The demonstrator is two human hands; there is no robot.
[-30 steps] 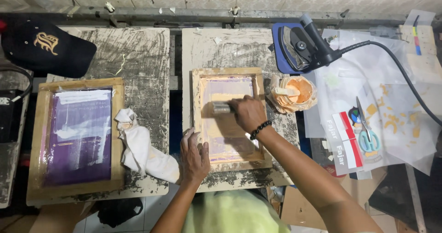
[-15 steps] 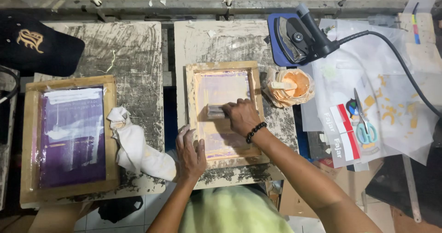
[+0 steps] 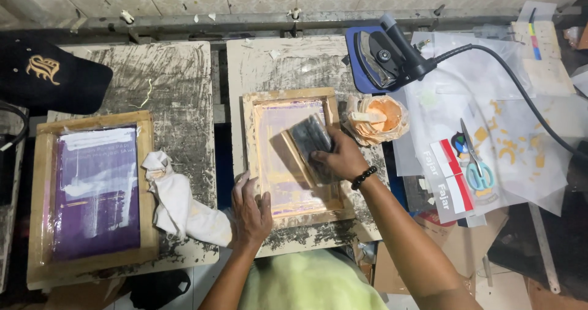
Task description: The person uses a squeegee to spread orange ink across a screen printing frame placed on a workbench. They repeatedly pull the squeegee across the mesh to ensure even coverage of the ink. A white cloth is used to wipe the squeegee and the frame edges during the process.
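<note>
A small wooden printing screen frame (image 3: 257,105) lies on the middle stained board (image 3: 285,62). My right hand (image 3: 340,157) grips a dark squeegee (image 3: 309,137), laid flat over the frame's pale mesh near its right side. A black bead bracelet circles that wrist. My left hand (image 3: 251,209) presses flat on the frame's lower left corner, holding it down. A cup of orange ink wrapped in plastic (image 3: 376,119) stands just right of the frame.
A larger wooden frame with purple mesh (image 3: 92,190) lies on the left board, a crumpled white rag (image 3: 180,203) beside it. A black cap (image 3: 49,74) is at far left. An iron (image 3: 386,56), scissors (image 3: 478,166) and plastic sheets fill the right side.
The right hand has turned the squeegee from a narrow edge-on pose to lying flat and moved it to the frame's right side. The left hand shifted onto the frame's lower left corner.
</note>
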